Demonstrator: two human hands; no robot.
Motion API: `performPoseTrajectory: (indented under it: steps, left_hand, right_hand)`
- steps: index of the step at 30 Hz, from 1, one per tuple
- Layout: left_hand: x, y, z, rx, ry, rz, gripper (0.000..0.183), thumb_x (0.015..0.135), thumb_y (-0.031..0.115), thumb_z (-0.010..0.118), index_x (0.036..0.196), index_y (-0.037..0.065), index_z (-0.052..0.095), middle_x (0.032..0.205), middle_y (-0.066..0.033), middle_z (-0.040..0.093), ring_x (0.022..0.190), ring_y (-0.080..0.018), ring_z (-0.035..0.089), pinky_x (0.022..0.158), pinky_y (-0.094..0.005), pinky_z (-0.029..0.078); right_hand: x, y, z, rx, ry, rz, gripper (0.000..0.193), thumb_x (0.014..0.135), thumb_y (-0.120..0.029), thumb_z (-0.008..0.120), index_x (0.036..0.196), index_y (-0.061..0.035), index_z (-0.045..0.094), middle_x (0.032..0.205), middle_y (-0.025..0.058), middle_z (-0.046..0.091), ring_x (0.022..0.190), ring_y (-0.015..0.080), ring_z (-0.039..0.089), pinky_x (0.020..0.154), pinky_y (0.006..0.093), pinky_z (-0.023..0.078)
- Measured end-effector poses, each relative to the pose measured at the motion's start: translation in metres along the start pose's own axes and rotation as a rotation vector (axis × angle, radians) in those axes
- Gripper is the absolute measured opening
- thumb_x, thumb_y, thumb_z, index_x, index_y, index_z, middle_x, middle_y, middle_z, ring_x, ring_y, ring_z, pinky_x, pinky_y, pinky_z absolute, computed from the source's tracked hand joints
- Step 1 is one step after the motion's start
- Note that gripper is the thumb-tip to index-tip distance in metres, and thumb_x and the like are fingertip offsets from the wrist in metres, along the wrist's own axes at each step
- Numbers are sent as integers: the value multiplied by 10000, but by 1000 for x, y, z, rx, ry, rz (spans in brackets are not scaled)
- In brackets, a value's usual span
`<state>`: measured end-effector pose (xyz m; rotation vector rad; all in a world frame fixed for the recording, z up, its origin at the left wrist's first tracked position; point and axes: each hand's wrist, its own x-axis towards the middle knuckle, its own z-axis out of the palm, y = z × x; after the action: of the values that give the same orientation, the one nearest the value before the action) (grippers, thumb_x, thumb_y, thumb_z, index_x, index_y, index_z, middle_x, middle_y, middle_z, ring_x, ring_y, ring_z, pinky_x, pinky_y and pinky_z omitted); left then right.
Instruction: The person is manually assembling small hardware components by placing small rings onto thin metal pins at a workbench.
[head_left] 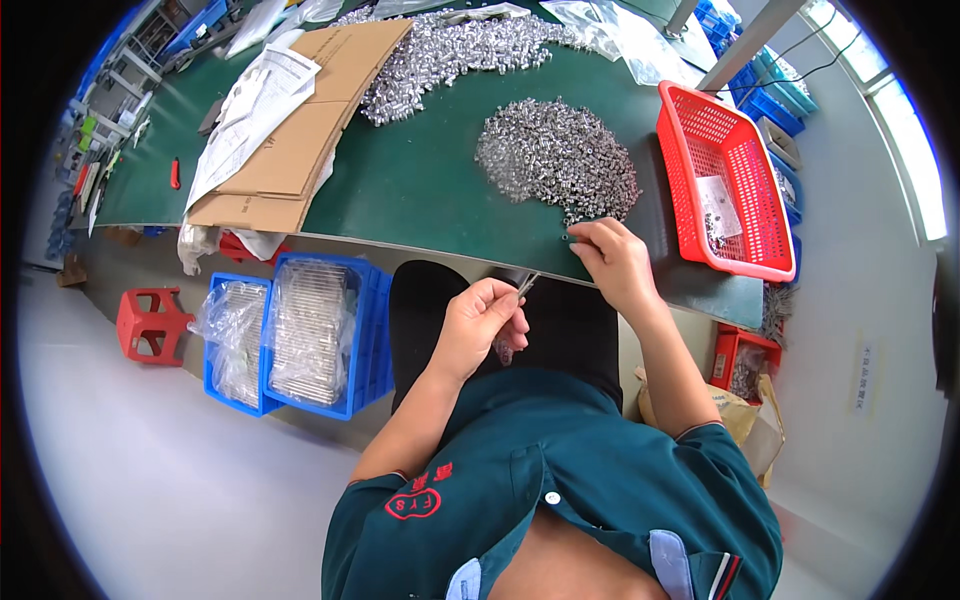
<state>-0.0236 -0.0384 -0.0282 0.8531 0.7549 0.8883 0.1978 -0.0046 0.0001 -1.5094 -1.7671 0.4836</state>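
My left hand (482, 318) is closed in front of my lap, just off the table's near edge. Between its thumb and forefinger a thin metal rod (527, 284) sticks up at a slant. At the table edge my right hand (618, 265) pinches at a small metal part (565, 238) with thumb and forefinger; the part is too small to tell its exact form. Right behind those fingertips spreads a round pile of small silvery metal parts (560, 155) on the green table (430, 190).
A red perforated basket (700, 240) with a slip and a few small parts stands right. More shiny parts (460, 55) heap at the back. Flattened cardboard (290, 150) and papers (240, 130) lie left. Below stand blue crates (375, 345) of bagged rods and a red stool (150, 325).
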Motion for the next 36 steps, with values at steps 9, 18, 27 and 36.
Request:
performPoseTrajectory:
  steps: [9,18,27,36]
  left_hand:
    - [3,-1,0,23,14,9,135,954,119,518,931,-10,552,706,-84,627,573,-141,610,538,-252,518]
    - [7,0,11,123,56,16,130,954,112,512,922,-3,565,699,-56,606,559,-110,589,527,-228,492]
    - [3,1,10,207,71,12,121,941,91,521,920,-10,584,692,-54,614,558,-107,600,509,-220,483]
    - [0,1,15,272,28,7,130,945,110,521,930,1,589,691,-50,617,554,-101,607,479,-209,467]
  right_hand:
    - [7,8,7,-250,-28,-207,140,774,-37,671,913,-49,668,805,104,599,664,259,601,626,328,491]
    - [-12,-18,2,775,-336,438,118,884,-65,627,965,19,631,787,20,626,656,64,574,589,196,469]
    - [-16,-33,-5,368,-271,38,63,848,14,623,909,29,632,790,45,628,668,82,589,588,224,487]
    - [-21,-39,-9,511,-341,256,80,824,11,650,901,22,631,725,17,615,634,76,576,586,222,487]
